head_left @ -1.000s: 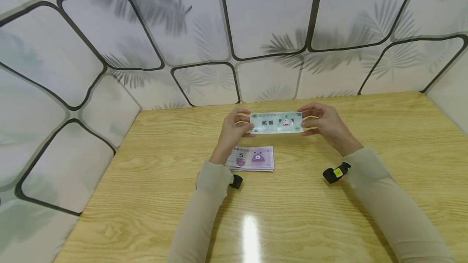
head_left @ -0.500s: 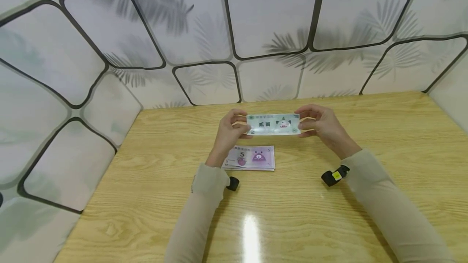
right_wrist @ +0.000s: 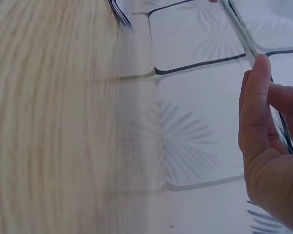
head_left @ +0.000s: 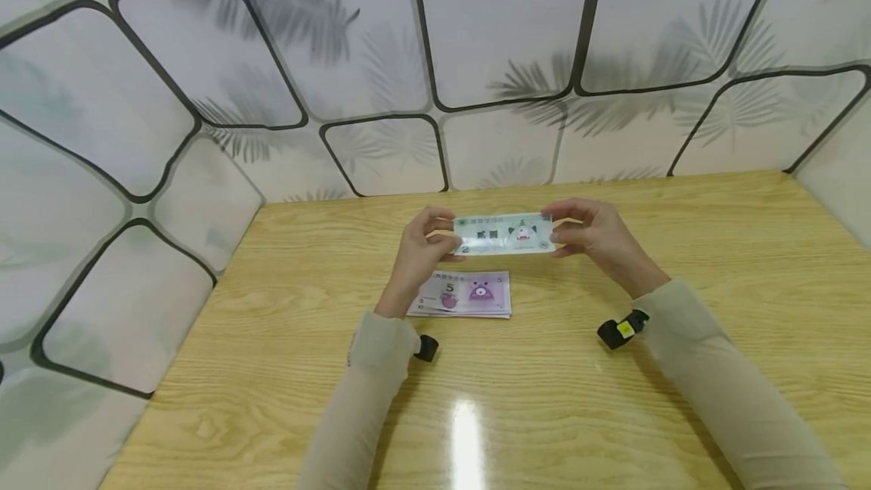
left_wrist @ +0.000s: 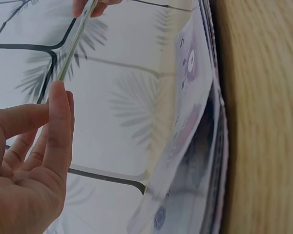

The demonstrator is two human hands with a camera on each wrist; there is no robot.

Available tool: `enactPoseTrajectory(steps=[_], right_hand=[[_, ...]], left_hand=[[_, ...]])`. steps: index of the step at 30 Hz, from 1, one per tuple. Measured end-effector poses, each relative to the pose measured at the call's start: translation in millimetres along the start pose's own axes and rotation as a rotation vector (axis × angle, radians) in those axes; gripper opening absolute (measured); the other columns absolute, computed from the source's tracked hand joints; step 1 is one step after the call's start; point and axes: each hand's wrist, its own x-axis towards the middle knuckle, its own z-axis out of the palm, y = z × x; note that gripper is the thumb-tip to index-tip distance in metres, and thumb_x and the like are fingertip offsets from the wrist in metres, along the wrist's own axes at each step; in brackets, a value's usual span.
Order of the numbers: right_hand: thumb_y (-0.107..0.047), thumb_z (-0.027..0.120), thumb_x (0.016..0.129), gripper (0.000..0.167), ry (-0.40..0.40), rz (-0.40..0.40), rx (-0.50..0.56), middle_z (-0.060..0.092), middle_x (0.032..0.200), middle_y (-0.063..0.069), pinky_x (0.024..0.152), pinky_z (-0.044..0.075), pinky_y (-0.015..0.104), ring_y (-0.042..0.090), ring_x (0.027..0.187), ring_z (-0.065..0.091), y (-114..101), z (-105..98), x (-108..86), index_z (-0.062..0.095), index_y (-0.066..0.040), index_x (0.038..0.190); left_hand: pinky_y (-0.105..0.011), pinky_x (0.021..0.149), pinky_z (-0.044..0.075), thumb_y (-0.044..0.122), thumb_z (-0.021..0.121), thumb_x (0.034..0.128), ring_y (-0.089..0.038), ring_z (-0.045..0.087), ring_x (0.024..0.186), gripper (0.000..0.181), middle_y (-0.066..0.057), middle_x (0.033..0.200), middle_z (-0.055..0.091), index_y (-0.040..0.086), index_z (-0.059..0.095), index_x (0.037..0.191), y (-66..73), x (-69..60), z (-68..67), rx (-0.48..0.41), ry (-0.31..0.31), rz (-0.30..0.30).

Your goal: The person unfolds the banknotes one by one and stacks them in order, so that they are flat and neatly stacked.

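Observation:
A pale green play banknote (head_left: 503, 234), marked with a 2 and a small cartoon monster, is stretched level between both hands above the table. My left hand (head_left: 420, 252) pinches its left end between thumb and fingers. At the other end, my right hand (head_left: 593, 234) pinches the note the same way. Below and nearer the body lies a stack of purple play banknotes (head_left: 469, 295) marked 5, its left end partly behind the left hand and wrist. In the left wrist view the top purple note (left_wrist: 188, 83) bows up from those under it.
The wooden table (head_left: 544, 407) carries the stack and shows a bright light reflection at its front. A patterned wall (head_left: 503, 36) stands behind the table's far edge and along the left. Both wrists wear a black camera (head_left: 615, 333).
Both hands have shifted slightly left and a little nearer the body with the green banknote held between them. More of the purple stack's left end shows. The stack stays in place.

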Motion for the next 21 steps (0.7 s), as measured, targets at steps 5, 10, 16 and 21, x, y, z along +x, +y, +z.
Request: enactPoseTrajectory(steps=[5, 10, 16, 21], right_hand=[[0.02, 0.059, 0.09, 0.041, -0.014, 0.002, 0.03, 0.067, 0.111, -0.002, 0.067, 0.062, 0.03, 0.012, 0.078, 0.065, 2, 3, -0.7, 0.075, -0.014, 0.107], [0.019, 0.059, 0.091, 0.036, -0.019, 0.0, 0.012, 0.067, 0.111, -0.001, 0.067, 0.062, 0.031, 0.013, 0.077, 0.066, 4, 8, -0.8, 0.071, -0.007, 0.113], [0.017, 0.06, 0.091, 0.033, -0.021, 0.028, -0.021, 0.065, 0.112, -0.001, 0.068, 0.062, 0.03, 0.013, 0.079, 0.065, 5, 13, -2.4, 0.067, 0.0, 0.118], [0.018, 0.06, 0.091, 0.033, -0.033, 0.036, -0.018, 0.059, 0.116, 0.004, 0.07, 0.062, 0.031, 0.012, 0.079, 0.065, 8, 17, -3.0, 0.068, 0.0, 0.118]], left_hand=[[-0.053, 0.08, 0.06, -0.018, 0.062, 0.0909, -0.014, 0.064, 0.074, 0.036, -0.013, 0.104, 0.06, -0.006, 0.056, 0.125, 0.5, -2.8, -3.1, 0.005, 0.008, 0.005], [-0.05, 0.078, 0.061, -0.02, 0.062, 0.0894, -0.013, 0.065, 0.074, 0.037, -0.013, 0.103, 0.061, -0.01, 0.055, 0.124, 0.2, -5.6, -6.8, 0.014, 0.02, 0.002], [-0.051, 0.079, 0.061, -0.018, 0.063, 0.0898, -0.013, 0.065, 0.075, 0.036, -0.011, 0.1, 0.061, -0.005, 0.058, 0.123, 1.0, -11.6, -12.1, 0.037, 0.027, -0.02], [-0.039, 0.074, 0.063, -0.016, 0.064, 0.0906, -0.013, 0.066, 0.076, 0.035, -0.011, 0.101, 0.062, -0.004, 0.058, 0.124, -0.4, -15.3, -16.3, 0.063, 0.024, -0.029]])
